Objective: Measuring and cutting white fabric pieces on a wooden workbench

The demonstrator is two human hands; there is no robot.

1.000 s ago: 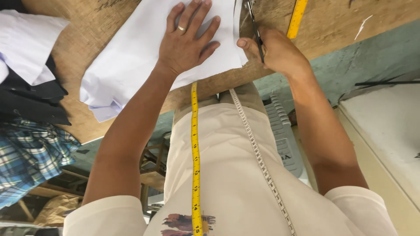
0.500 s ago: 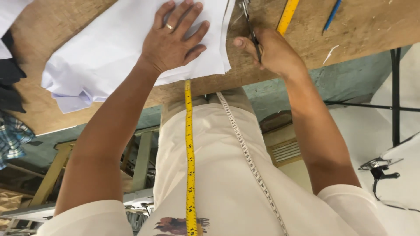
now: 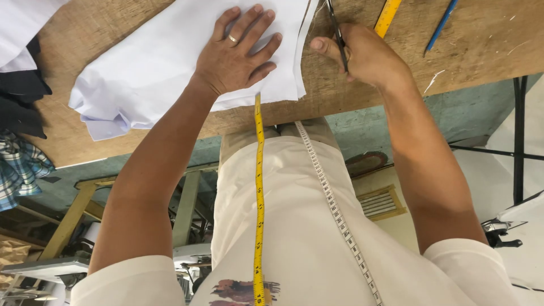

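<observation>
Shifted since the earlier frames, the view now sits lower and nearer, so that the white cloth (image 3: pixel 170 62) fills more of the upper left and a blue pencil (image 3: pixel 441 25) shows at the top right. White cloth lies flat on the wooden bench (image 3: pixel 481 51), its folded corner hanging toward the bench's near edge. Left hand (image 3: pixel 238 54), ring on one finger, is spread wide and pressed palm-down on the cloth. Right hand (image 3: pixel 365 54), just beside the cloth's right edge, is closed around dark scissors (image 3: pixel 337 31) whose blades point away along that edge. Yellow ruler (image 3: pixel 388 17) lies beyond the right hand. Yellow tape measure (image 3: pixel 259 198) hangs from the neck over a cream shirt. Dark garments (image 3: pixel 22 96) and plaid cloth (image 3: pixel 20 167) lie at far left. Below the bench, a teal floor and wooden frame are visible.
</observation>
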